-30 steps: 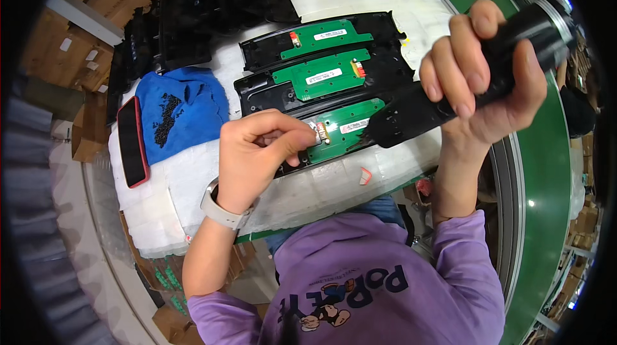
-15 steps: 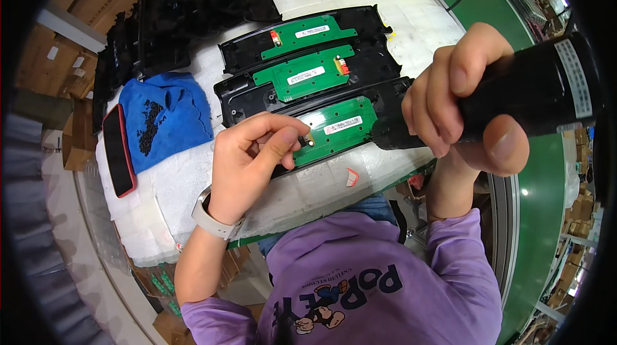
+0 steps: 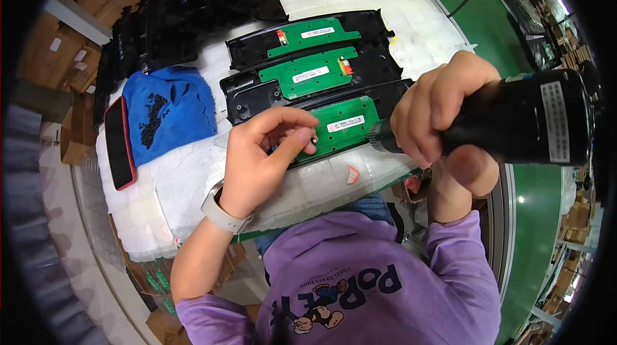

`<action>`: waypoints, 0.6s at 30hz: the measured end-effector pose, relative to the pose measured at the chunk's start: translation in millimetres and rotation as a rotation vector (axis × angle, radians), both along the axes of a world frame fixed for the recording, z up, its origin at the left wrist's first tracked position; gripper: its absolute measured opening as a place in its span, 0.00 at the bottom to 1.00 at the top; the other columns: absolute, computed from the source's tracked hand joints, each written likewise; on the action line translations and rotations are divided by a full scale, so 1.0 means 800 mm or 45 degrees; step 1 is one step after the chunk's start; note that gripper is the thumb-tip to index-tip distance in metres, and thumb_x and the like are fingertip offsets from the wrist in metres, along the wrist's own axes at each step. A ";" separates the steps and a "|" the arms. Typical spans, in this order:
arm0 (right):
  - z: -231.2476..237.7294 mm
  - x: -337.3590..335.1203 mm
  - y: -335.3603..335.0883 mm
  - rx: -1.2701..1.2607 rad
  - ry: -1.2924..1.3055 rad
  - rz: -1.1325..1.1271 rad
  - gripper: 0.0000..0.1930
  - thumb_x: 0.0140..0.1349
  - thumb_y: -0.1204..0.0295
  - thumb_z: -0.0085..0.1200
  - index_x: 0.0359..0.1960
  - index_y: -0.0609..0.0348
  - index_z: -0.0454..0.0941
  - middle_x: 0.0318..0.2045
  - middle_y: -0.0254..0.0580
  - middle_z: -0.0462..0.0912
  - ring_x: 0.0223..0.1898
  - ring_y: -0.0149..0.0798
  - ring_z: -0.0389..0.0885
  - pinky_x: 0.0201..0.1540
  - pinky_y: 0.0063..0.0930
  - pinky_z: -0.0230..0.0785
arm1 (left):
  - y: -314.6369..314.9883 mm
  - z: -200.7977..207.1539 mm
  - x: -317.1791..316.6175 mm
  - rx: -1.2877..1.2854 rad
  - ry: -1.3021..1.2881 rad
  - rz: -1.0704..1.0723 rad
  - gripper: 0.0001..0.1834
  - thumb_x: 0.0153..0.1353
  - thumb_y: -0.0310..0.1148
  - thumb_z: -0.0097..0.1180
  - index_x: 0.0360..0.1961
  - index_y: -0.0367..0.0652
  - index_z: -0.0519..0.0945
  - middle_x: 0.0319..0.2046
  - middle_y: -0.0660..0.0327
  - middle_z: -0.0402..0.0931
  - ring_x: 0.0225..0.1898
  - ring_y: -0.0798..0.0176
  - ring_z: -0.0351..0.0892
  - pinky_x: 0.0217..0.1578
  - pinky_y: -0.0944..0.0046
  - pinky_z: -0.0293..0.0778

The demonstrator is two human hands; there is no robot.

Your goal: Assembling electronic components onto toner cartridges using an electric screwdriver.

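Observation:
My right hand [image 3: 443, 120] is wrapped round a thick black electric screwdriver [image 3: 514, 117]. Its ridged front collar [image 3: 382, 136] reaches over the right end of the nearest green circuit board [image 3: 344, 120], and the tip cannot be made out. My left hand [image 3: 273, 152] is at that board's left end, thumb and forefinger pinched together. Whatever they hold, if anything, is hidden or too small to name. A small light-coloured part [image 3: 314, 141] shows beside the fingertips. The board lies in a black plastic housing [image 3: 398, 91], partly covered by my hands.
Behind it lie two more housings with green boards, a middle one [image 3: 308, 75] and a far one [image 3: 318, 33]. A blue cloth [image 3: 186, 104] with a heap of tiny black screws [image 3: 152, 123] lies left, beside a phone [image 3: 120, 145]. Black plastic parts [image 3: 205, 4] are piled at the back left.
My right hand and the screwdriver have moved slightly left and lower in the picture. My left hand stays at the board's left end, its fingers a little shifted.

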State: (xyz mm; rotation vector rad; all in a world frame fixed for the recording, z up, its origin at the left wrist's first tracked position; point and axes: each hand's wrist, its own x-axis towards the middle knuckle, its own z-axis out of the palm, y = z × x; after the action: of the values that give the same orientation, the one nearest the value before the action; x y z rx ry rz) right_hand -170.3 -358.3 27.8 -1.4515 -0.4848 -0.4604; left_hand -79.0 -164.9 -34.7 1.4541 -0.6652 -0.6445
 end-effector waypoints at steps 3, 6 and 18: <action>0.001 -0.006 0.010 0.164 0.046 -0.109 0.19 0.46 0.66 0.61 0.31 0.60 0.64 0.14 0.36 0.68 0.12 0.28 0.66 0.14 0.20 0.58 | 0.001 -0.001 -0.001 0.022 -0.006 0.010 0.08 0.58 0.23 0.49 0.38 0.32 0.76 0.28 0.61 0.76 0.30 0.71 0.76 0.33 0.74 0.71; 0.007 -0.008 0.017 0.120 0.057 -0.157 0.20 0.47 0.64 0.61 0.32 0.60 0.64 0.14 0.35 0.67 0.11 0.28 0.65 0.15 0.20 0.58 | 0.001 -0.003 0.000 0.016 0.004 0.033 0.08 0.59 0.23 0.48 0.38 0.32 0.76 0.28 0.60 0.76 0.29 0.71 0.76 0.33 0.74 0.72; 0.011 0.034 -0.010 0.569 -0.336 0.407 0.19 0.59 0.56 0.48 0.41 0.60 0.64 0.21 0.32 0.69 0.16 0.29 0.70 0.31 0.30 0.65 | 0.011 0.022 0.002 -0.076 0.106 -0.002 0.06 0.54 0.18 0.53 0.34 0.29 0.77 0.31 0.51 0.79 0.30 0.61 0.81 0.33 0.69 0.76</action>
State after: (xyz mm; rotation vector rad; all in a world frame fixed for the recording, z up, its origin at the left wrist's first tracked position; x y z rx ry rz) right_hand -143.3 -366.4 36.8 -0.8679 -0.7582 -0.4686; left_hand -77.6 -155.9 -16.7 1.3648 -0.6159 -0.6774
